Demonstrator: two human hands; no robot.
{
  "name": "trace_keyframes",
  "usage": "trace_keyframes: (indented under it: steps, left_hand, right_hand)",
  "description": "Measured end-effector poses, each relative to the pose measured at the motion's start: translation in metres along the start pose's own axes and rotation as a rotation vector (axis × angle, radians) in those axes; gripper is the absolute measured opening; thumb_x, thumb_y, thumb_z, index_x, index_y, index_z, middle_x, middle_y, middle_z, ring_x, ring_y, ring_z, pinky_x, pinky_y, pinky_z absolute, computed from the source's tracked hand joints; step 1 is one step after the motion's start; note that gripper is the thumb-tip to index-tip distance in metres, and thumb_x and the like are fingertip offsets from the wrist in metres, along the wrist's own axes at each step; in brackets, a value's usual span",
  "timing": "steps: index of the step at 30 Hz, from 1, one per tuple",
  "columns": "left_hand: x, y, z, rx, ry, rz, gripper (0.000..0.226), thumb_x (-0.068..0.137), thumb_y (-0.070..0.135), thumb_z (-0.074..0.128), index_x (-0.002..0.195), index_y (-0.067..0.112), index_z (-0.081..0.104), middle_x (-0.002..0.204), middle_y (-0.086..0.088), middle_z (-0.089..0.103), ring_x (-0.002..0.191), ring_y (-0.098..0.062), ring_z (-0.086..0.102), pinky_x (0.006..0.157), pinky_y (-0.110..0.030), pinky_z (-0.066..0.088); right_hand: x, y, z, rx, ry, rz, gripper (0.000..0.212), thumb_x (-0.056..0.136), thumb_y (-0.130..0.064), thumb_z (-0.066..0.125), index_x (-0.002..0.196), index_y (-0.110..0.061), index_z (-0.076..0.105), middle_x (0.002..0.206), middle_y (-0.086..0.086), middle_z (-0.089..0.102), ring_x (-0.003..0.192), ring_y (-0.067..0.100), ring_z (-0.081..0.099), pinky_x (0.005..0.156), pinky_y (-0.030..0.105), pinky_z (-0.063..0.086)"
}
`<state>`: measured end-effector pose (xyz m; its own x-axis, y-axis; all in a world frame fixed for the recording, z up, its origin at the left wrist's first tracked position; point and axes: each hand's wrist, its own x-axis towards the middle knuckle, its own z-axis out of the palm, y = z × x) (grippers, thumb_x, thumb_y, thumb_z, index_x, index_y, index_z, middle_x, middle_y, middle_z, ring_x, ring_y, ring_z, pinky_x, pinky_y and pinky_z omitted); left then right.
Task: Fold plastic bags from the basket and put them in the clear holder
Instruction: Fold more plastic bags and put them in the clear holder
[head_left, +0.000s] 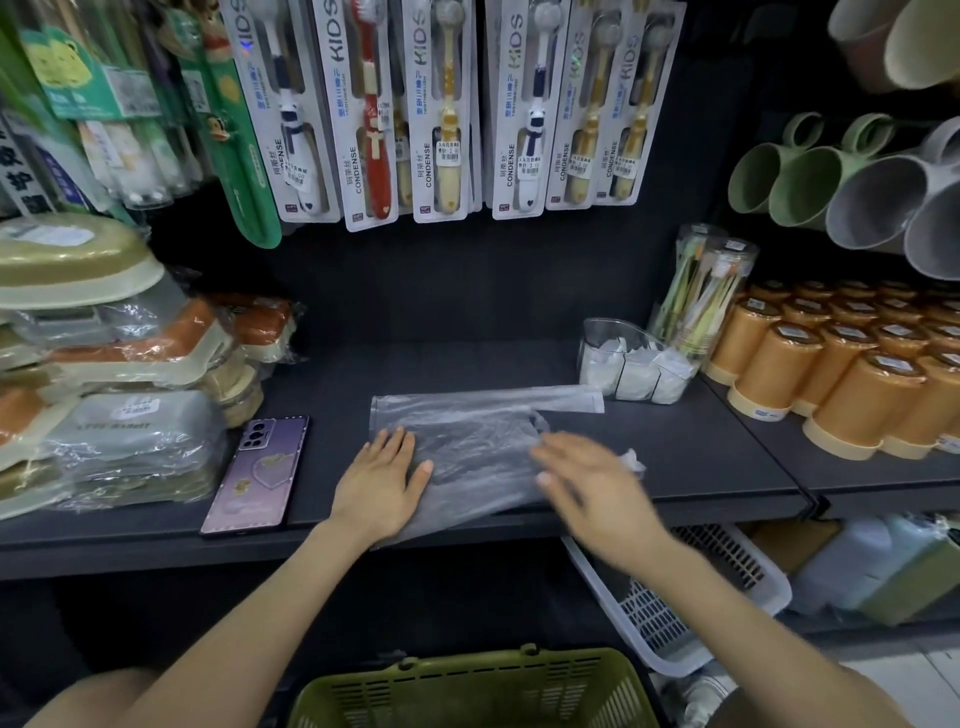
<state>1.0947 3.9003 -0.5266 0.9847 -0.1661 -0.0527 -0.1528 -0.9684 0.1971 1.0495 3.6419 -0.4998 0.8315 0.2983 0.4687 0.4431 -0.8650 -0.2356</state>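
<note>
Bag: clear thin plastic bag (467, 436) lies flattened on the dark grey shop shelf (701, 457), near its front edge; a long strip of it runs right toward the holder, and the lower corner hangs over the shelf lip.
Left hand: left hand (384, 478) is palm down on the bag's left end, fingers straight and together, pressing it flat; the grip is not curled round anything.
Right hand: right hand (587, 483) is blurred, fingers stretched out over the bag's right part; the grip is not closed; cannot tell if it touches the plastic.
Holder: clear plastic divided holder (608, 325) stands at the back right of the shelf, with white folded bags (636, 376) in its compartments.
Basket: olive green slotted plastic basket (467, 670) sits below the shelf at the bottom edge, between the forearms.
Other basket: white slotted basket (748, 566) is tilted under the shelf, right of the green one.
Phone: purple phone (257, 473) lies back up, just left of the left hand.
Right side: orange cups with cream bases (831, 374) stand in rows.
</note>
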Motion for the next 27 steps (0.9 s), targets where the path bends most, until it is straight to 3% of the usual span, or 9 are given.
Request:
trace_keyframes:
  steps: [2, 4, 6, 11, 14, 17, 21, 25, 27]
  left_hand:
    - [0.003, -0.003, 0.001, 0.025, 0.004, -0.048, 0.063, 0.103, 0.046, 0.015, 0.154, 0.010, 0.008, 0.162, -0.006, 0.005, 0.150, -0.020, 0.001, 0.120, -0.032, 0.000]
    - [0.003, -0.008, 0.001, 0.045, 0.007, -0.096, 0.064, 0.102, 0.049, 0.013, 0.154, 0.011, 0.008, 0.162, -0.006, 0.004, 0.150, -0.020, 0.000, 0.121, -0.036, 0.000]
    - [0.005, -0.013, 0.000, 0.054, -0.009, -0.111, 0.065, 0.102, 0.049, 0.012, 0.155, 0.013, 0.006, 0.162, -0.005, 0.003, 0.150, -0.020, -0.001, 0.121, -0.037, -0.001]
    - [0.003, -0.014, -0.006, -0.058, 0.057, -0.091, 0.064, 0.102, 0.051, 0.014, 0.154, 0.015, 0.008, 0.162, -0.004, 0.001, 0.149, -0.022, -0.004, 0.121, -0.036, -0.003]
    - [-0.006, -0.006, -0.011, -0.024, 0.131, -0.020, 0.095, 0.080, 0.070, -0.012, 0.154, 0.014, 0.011, 0.162, -0.004, 0.002, 0.149, -0.022, -0.005, 0.118, -0.032, -0.008]
    - [-0.019, 0.003, -0.004, 0.002, 0.078, 0.074, 0.126, 0.053, 0.078, -0.040, 0.154, 0.016, 0.003, 0.161, -0.001, -0.004, 0.146, -0.014, -0.013, 0.114, -0.027, -0.014]
    - [-0.027, 0.001, 0.007, 0.030, 0.004, 0.093, 0.124, 0.048, 0.076, -0.045, 0.153, 0.021, -0.007, 0.161, 0.000, -0.010, 0.145, -0.012, -0.018, 0.115, -0.028, -0.014]
    - [-0.025, 0.000, 0.007, 0.005, 0.015, 0.099, 0.121, 0.049, 0.075, -0.044, 0.152, 0.022, -0.009, 0.160, 0.001, -0.012, 0.142, -0.009, -0.021, 0.115, -0.028, -0.014]
    - [-0.023, -0.001, 0.007, -0.049, -0.007, 0.088, 0.124, 0.048, 0.080, -0.041, 0.153, 0.022, -0.006, 0.161, 0.001, -0.010, 0.144, -0.011, -0.018, 0.115, -0.028, -0.014]
  right_hand:
    - [-0.008, -0.011, 0.024, -0.137, -0.162, -0.114, 0.058, 0.101, -0.050, 0.023, 0.121, -0.018, 0.067, 0.125, 0.001, 0.065, 0.118, 0.020, 0.060, 0.101, 0.044, 0.042]
    - [-0.016, -0.005, 0.035, -0.211, -0.291, -0.054, 0.065, 0.102, -0.052, 0.012, 0.125, -0.021, 0.064, 0.128, -0.002, 0.063, 0.121, 0.018, 0.058, 0.099, 0.045, 0.046]
    - [-0.023, 0.002, 0.035, -0.237, -0.333, 0.022, 0.068, 0.102, -0.052, 0.007, 0.126, -0.023, 0.064, 0.129, -0.005, 0.063, 0.121, 0.014, 0.058, 0.099, 0.038, 0.047]
    - [-0.019, -0.014, 0.022, -0.249, -0.202, 0.014, 0.068, 0.103, -0.047, 0.009, 0.121, -0.018, 0.067, 0.122, 0.000, 0.067, 0.114, 0.021, 0.062, 0.091, 0.040, 0.052]
    - [-0.004, -0.032, 0.023, -0.241, -0.135, -0.034, 0.066, 0.103, -0.045, 0.011, 0.120, -0.013, 0.067, 0.121, 0.005, 0.067, 0.113, 0.025, 0.062, 0.095, 0.042, 0.050]
    - [0.003, -0.048, 0.041, -0.245, -0.225, -0.107, 0.066, 0.103, -0.046, 0.010, 0.126, -0.015, 0.063, 0.130, 0.005, 0.062, 0.122, 0.023, 0.057, 0.107, 0.040, 0.040]
    - [-0.008, -0.033, 0.051, -0.266, -0.382, -0.074, 0.066, 0.103, -0.051, 0.008, 0.134, -0.020, 0.057, 0.138, 0.000, 0.056, 0.129, 0.019, 0.051, 0.108, 0.041, 0.021]
    - [-0.021, 0.017, 0.023, -0.235, -0.386, 0.128, 0.104, 0.076, -0.071, -0.029, 0.152, -0.023, 0.023, 0.158, -0.007, 0.017, 0.148, 0.010, 0.012, 0.116, 0.027, -0.008]
    - [-0.017, 0.026, 0.010, -0.134, -0.379, 0.185, 0.113, 0.069, -0.075, -0.032, 0.151, -0.022, 0.025, 0.158, -0.007, 0.018, 0.147, 0.007, 0.008, 0.115, 0.023, -0.008]
